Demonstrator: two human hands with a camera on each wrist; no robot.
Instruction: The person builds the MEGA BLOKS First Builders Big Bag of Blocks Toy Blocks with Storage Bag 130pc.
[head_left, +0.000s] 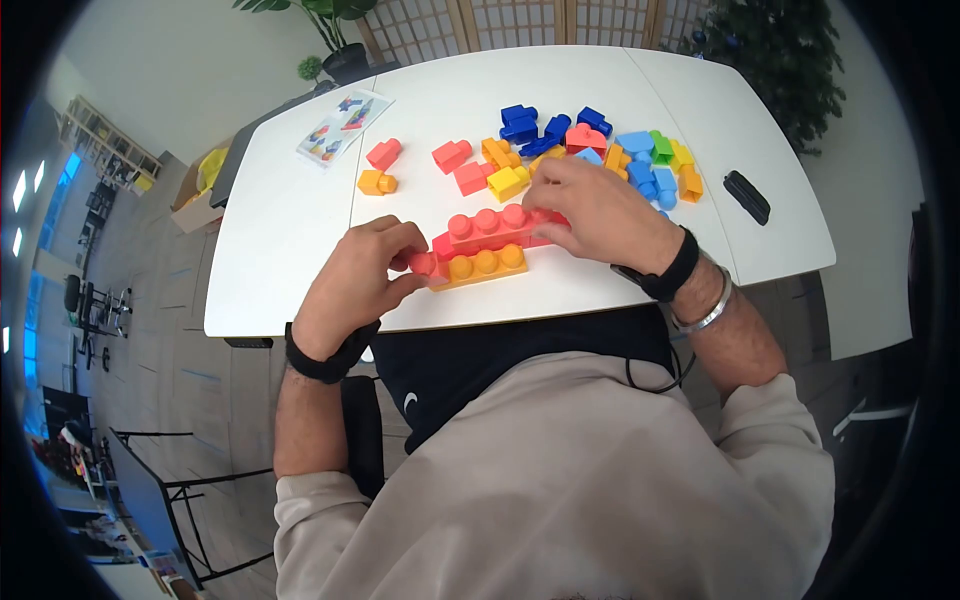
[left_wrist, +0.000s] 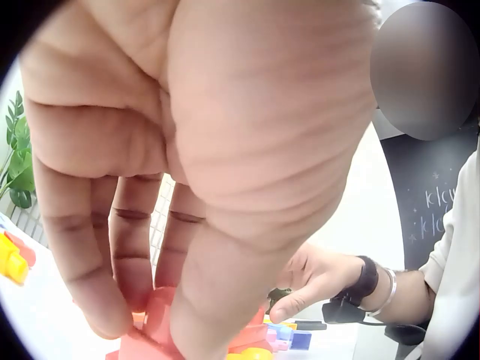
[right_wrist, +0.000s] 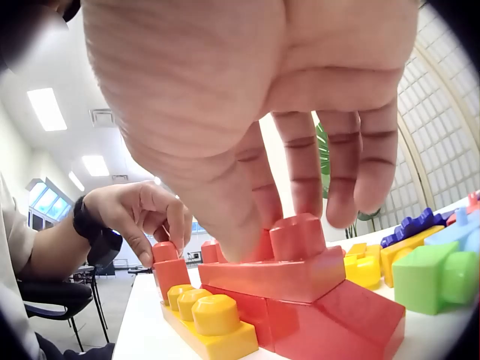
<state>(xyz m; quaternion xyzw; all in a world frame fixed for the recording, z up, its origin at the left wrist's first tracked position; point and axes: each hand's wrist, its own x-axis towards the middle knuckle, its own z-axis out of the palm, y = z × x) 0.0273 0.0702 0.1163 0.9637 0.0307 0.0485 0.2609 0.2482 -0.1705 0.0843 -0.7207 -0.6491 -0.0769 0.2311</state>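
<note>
My left hand point(head_left: 350, 275) pinches a small red building block point(head_left: 428, 266) between thumb and fingers. This block sits at the left end of a long yellow block point(head_left: 486, 264), whose round studs show beside it. Behind the yellow block stands a stack of red blocks, with a long red block point(right_wrist: 277, 276) on top and a sloped red block point(right_wrist: 341, 322) under its right end. My right hand point(head_left: 610, 215) grips the right end of the long red block, thumb and fingers about its studs. The hand hides part of that end in the head view.
Loose blue blocks point(head_left: 519, 125), a green block point(head_left: 661, 148), and several orange, yellow and red ones lie behind the right hand. A red block point(head_left: 383, 154) and an orange block point(head_left: 377, 183) lie back left, near a picture sheet point(head_left: 343, 128). A black case point(head_left: 746, 198) lies right.
</note>
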